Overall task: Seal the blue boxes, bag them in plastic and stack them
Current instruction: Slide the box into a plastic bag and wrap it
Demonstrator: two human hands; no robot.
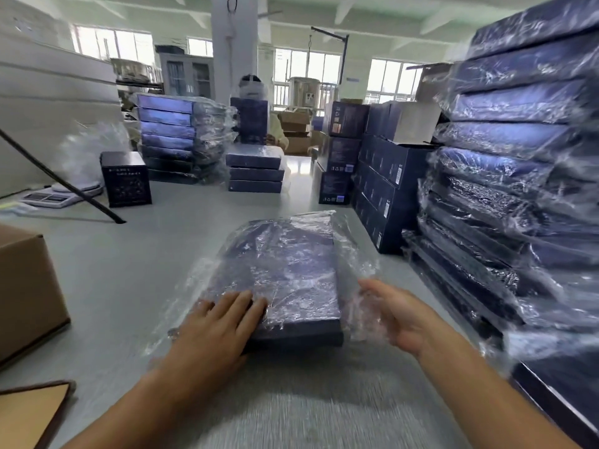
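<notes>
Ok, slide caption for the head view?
Left hand presses the bagged blue box flat; right hand touches the loose plastic bag.

We are in a packing workshop: stacks of bagged blue boxes [518, 140] crowd a grey table [113, 270], with a weighing scale [55, 197], a cardboard carton [26, 286] and tall factory windows [308, 69].

Centre: flat blue cardboard box [285, 270] inside a clear plastic bag [355, 244], on the grey table [129, 270].
Left hand [214, 325]: on the box's near left corner.
Right hand [398, 315]: just right of the box, touching the bag.
Right: tall stack of plastic-bagged blue boxes [518, 157].
Behind: three stacked bare blue boxes [254, 173].
Left edge: brown cardboard carton [26, 286].
</notes>
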